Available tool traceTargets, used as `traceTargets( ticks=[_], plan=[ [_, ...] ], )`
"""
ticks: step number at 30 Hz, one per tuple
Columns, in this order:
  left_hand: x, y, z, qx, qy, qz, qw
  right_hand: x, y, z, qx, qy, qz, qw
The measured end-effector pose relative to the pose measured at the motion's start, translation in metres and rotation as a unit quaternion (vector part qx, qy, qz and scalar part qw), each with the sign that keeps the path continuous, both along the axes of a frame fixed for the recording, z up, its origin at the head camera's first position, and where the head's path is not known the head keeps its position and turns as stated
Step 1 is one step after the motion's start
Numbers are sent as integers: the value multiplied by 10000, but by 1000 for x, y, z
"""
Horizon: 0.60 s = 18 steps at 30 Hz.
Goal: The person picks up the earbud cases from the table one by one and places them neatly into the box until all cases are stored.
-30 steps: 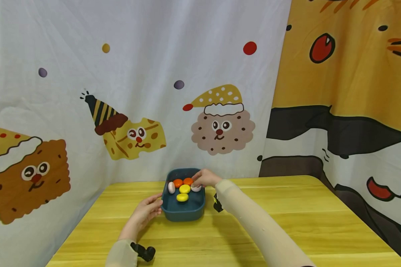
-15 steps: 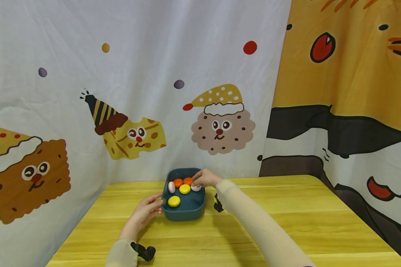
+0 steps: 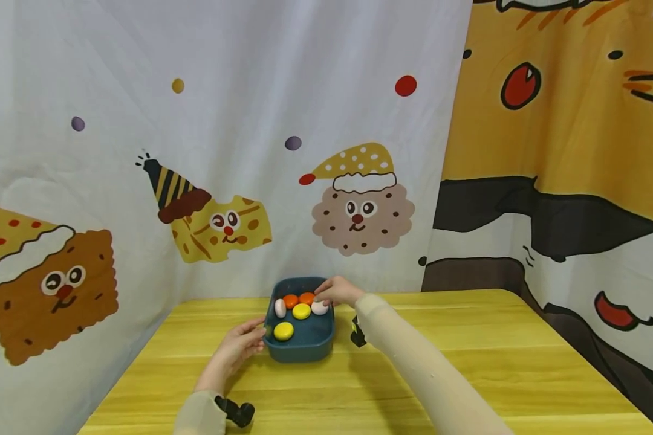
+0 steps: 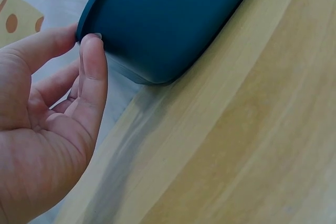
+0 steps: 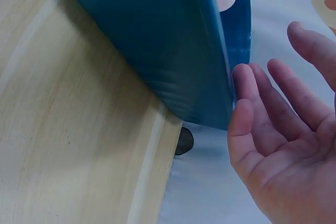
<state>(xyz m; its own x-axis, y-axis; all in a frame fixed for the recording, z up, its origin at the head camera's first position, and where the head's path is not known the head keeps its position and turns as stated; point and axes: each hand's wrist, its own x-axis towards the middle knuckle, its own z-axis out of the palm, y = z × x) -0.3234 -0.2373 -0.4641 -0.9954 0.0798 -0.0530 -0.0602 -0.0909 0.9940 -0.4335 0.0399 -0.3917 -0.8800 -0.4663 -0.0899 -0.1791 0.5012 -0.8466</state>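
Note:
A dark blue box (image 3: 302,353) with rounded corners stands on the table near the back wall. Inside are smooth rounded pieces: an orange one (image 3: 291,301) at the back left, an orange one (image 3: 307,298) beside it, a yellow one (image 3: 302,311) in the middle, a yellow one (image 3: 283,331) at the front left, a pale pink one (image 3: 280,308) by the left wall and a pale one (image 3: 319,307) by the right wall. My left hand (image 4: 47,114) pinches the box's rim between thumb and forefinger. My right hand (image 5: 294,135) is spread at the opposite rim, thumb apart, over the pale piece.
The light wooden table (image 3: 468,362) reaches toward me and to the right. Close behind the box hangs a white cloth (image 3: 223,121) with cartoon prints. An orange and black printed curtain (image 3: 549,145) hangs along the right side.
The front yellow piece has shifted from the middle to the left wall of the box. My right fingers have lifted a little off the pale piece, while my left hand keeps its place.

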Motion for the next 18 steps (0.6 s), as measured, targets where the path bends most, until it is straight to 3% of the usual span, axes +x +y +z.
traceTargets(
  ticks=[10, 18],
  plan=[
    [-10, -9, -1, -220, 53, -182, 9996, -5, 3, 8, -2, 105, 52, 9999],
    [-8, -18, 1, -453, 141, -444, 9979, -1, 5, 8, 31, 143, 79, 9999]
  ],
)
